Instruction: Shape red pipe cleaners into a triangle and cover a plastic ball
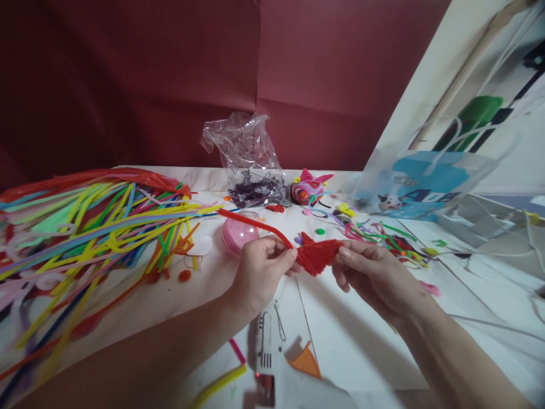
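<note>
Person's L hand [264, 266], nearly closed, pinches L end of red fuzzy piece [315, 258], ctr of scene, over white table [353, 352]; R hand [377, 275], likewise nearly closed, grips R end. Pink dome [235, 234] just beyond L hand; pipe-cleaner pile [110, 227] at L.

A clear plastic carrier bag [462, 184] at the right is carrying the only lettering that is reading at all clearly. Two large, dark capitals, "AD" [420, 196], are standing across its lower front, slanting slightly; a further character is following them, but it is blurring too much to make out. Just left of the capitals, a printed cow [389, 201] is showing, and above it smaller pale lettering [406, 180] is running over the blue print — too smudged to read.
</note>
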Demonstrator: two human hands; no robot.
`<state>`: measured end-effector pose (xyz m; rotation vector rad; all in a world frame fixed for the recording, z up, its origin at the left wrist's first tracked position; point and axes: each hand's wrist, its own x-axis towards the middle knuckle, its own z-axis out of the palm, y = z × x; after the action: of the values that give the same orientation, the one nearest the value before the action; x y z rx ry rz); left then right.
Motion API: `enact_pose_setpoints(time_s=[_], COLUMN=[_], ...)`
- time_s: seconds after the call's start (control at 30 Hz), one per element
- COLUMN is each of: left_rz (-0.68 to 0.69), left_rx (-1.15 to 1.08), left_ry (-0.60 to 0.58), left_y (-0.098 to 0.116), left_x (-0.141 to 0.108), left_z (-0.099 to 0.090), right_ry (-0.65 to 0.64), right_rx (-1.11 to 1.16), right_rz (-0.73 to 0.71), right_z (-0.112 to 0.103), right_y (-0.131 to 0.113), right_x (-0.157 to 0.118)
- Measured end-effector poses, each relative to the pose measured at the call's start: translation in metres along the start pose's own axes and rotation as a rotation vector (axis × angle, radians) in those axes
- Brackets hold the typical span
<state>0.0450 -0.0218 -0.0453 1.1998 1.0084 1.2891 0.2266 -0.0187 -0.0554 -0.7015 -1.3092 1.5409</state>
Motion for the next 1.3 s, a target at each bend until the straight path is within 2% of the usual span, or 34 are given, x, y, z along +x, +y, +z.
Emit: enact_pose_setpoints(time_s=[0.47,0.77,1.03,1.3], left_rz=[-0.049,-0.114,-0.279,-0.373], left_rx=[0.005,0.006,0.024,0.048], left_ry=[-0.042,-0.099,-0.225,-0.377], left_y=[-0.002,-0.004,0.003,0.008], left_x=[-0.004,-0.004,-0.004,-0.003], left_z=[0.004,0.003,-0.001,-0.006], right_ry=[0.079,0.052,0.079,0.081], right_rx=[0.115,0.084,0.034,-0.003], right_rz=[-0.063,-0.081,-0.091,0.014], right_z=[0.006,0.002,0.002,0.000], right_y=[0.004,0.006,0.005,0.003], right_x=[0.004,0.003,0.003,0.003])
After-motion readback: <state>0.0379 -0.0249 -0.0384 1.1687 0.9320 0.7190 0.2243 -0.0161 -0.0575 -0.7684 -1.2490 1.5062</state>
